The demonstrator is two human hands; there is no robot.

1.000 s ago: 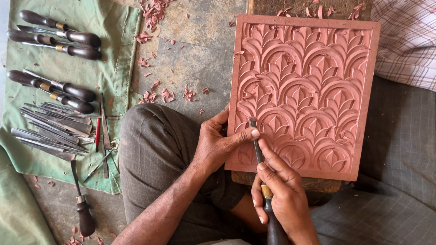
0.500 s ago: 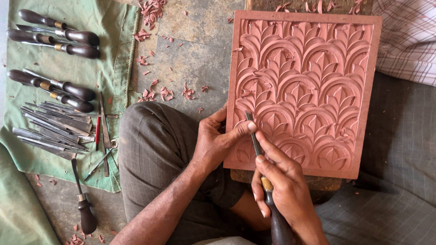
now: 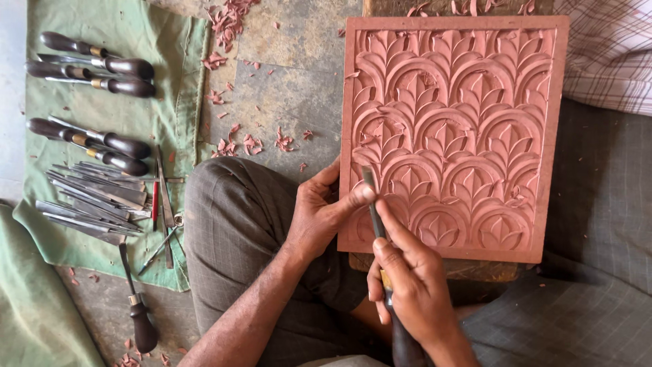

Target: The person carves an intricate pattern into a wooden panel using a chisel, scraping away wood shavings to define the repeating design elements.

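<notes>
Head view: right hand (image 3: 414, 295) clenched around a slim steel chisel with a yellow-banded handle (image 3: 377, 231), index finger stretched along the shaft, wrist at the bottom edge of frame. Chisel runs up and slightly left; its tip sits on the lower-left part of the carved face, near the left border. Left hand (image 3: 322, 214) grips the left edge of the reddish-pink rectangular carved relief panel (image 3: 455, 136), thumb pressed over the border right at the chisel tip, other fingers curled out of sight behind the edge. So: right closed on the tool, left closed on the panel.

Panel is propped roughly flat over a wooden block (image 3: 468, 270) that shows under its bottom edge, just right of the person's bent knee in grey-brown trousers (image 3: 238, 231). Pattern is rows of overlapping arches with leaf sprigs, plain raised frame all round.

Left of the knee, a green cloth (image 3: 122, 34) lies on the stone floor (image 3: 299, 81). On it: dark-handled chisels with brass ferrules (image 3: 102, 68) in pairs at the top, a bundle of thin bare-steel gravers (image 3: 95, 197) below them, a red-handled pencil-like tool (image 3: 155, 200) beside the bundle. One more dark-handled tool (image 3: 139, 306) lies half off the cloth's lower edge. Pink shavings (image 3: 231, 20) scattered over the floor between cloth and panel. Checked fabric (image 3: 611, 47) at top right, grey fabric (image 3: 604, 204) under it.
</notes>
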